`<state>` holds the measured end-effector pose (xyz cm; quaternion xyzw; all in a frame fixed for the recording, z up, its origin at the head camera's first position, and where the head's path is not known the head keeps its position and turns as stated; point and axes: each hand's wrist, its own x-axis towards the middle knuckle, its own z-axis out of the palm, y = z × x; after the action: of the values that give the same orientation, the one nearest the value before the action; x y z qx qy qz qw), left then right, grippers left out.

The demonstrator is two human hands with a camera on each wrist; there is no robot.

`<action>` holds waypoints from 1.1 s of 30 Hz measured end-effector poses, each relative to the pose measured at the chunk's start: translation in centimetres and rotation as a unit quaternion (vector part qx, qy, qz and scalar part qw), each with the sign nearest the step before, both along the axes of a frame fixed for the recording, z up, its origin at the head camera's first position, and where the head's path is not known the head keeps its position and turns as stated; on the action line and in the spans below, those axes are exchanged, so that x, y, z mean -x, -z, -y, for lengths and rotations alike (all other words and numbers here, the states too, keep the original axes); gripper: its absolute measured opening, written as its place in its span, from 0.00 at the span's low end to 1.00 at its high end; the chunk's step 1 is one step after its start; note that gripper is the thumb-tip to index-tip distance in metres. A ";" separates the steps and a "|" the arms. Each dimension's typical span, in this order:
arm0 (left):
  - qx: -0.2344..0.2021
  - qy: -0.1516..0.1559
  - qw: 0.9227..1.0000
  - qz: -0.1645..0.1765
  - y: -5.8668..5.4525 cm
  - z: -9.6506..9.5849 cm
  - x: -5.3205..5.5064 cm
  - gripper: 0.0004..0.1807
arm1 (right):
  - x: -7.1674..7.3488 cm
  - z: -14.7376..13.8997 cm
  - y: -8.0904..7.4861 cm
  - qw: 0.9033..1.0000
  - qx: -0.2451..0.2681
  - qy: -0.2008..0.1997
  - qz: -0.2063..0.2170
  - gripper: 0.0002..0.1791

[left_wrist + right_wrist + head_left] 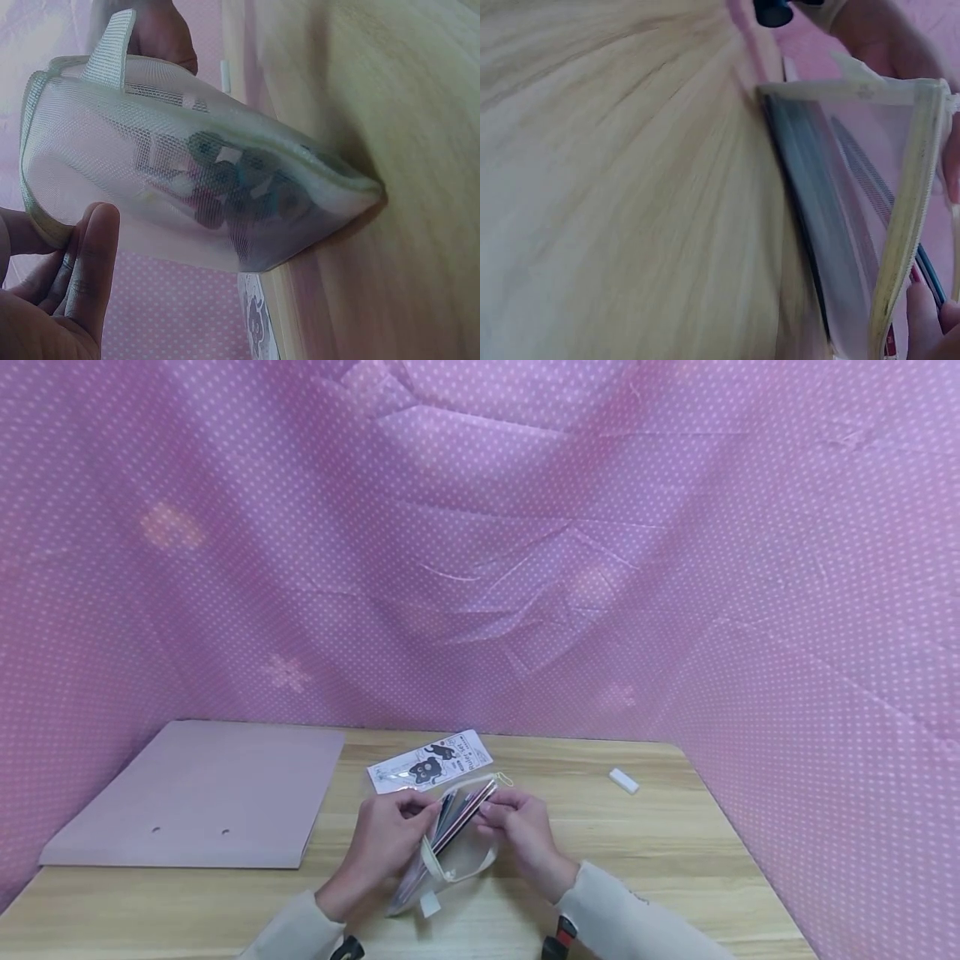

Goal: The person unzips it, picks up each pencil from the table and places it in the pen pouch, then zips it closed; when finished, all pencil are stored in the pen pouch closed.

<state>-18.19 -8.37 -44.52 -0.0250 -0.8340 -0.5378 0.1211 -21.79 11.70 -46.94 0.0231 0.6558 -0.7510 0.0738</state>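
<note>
A pale mesh zip pouch (471,853) stands tilted on the table between both hands, its mouth spread wide. My left hand (390,831) pinches the rim on one side between thumb and fingers. A bundle of slim pencils (467,817) leans out of the mouth toward my right hand (525,831), whose thumb and fingers pinch them near their upper ends. In the left wrist view, several small dark round pieces (221,176) show through the mesh low in the pouch (142,217). A fabric tab (111,49) sticks out from its edge.
Behind the pouch lies a ruler set packet (431,764) printed with black cartoon animals. A small white block (624,781) lies to the right. On the left is a large mauve board (202,802) with two holes. Pink dotted cloth (480,568) surrounds the wooden table (600,852).
</note>
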 end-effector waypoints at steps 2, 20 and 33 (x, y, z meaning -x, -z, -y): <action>0.000 0.000 1.000 -0.001 0.0 0.0 0.0 0.06 | 0.0 0.0 0.1 1.000 -0.019 -0.012 0.002 0.12; -0.037 0.004 0.999 0.040 0.1 0.3 0.3 0.02 | 0.9 -0.6 -1.7 0.980 -0.183 -0.010 -0.076 0.06; -0.069 0.019 0.996 0.052 0.3 -0.1 0.2 0.03 | 5.0 -3.1 -1.3 0.965 -0.227 0.009 -0.130 0.18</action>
<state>-18.37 -8.28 -44.84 -0.0039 -0.7995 -0.5967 0.0686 -26.76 14.77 -45.67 -0.0529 0.8127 -0.5797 -0.0263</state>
